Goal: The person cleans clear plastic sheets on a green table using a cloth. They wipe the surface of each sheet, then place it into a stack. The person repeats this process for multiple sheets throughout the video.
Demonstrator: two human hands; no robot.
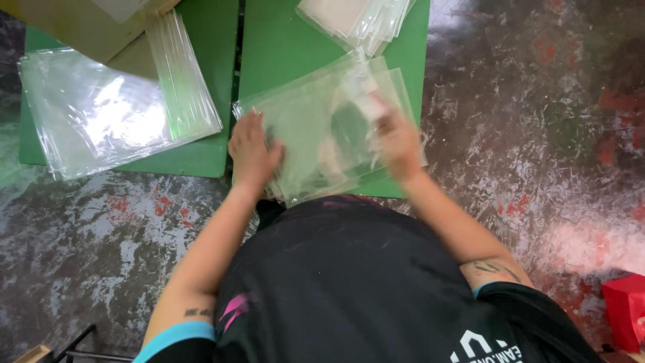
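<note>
Left hand: left hand lies palm down, fingers spread and pointing away from the body, pressed flat on the near left part of the clear plastic bags; it pins them and grips nothing.
Left arm: forearm runs from the lower left up to the wrist, nearly straight, elbow out to the side; a blue sleeve edge shows at the upper arm.
Right hand: right hand is raised at the right part of the same bags, fingers curled toward the top sheet; it is motion-blurred, so whether it pinches a sheet cannot be told.
Right arm: forearm slants from the lower right up and inward to the wrist, elbow bent beside the body.
Clear plastic bags: a loose, fanned stack lying flat on the right green board, between the two hands, just in front of the torso.
Left stack: second pile of clear bags lies on the left green board, well apart from both hands, with a narrow sleeve of bags across its right edge.
Far stack: third pile of clear bags at the top edge of the right board.
Cardboard: brown cardboard at the upper left, partly under the left stack.
Floor: mottled grey floor with red patches around the boards.
Red object: red object at the lower right edge.
</note>
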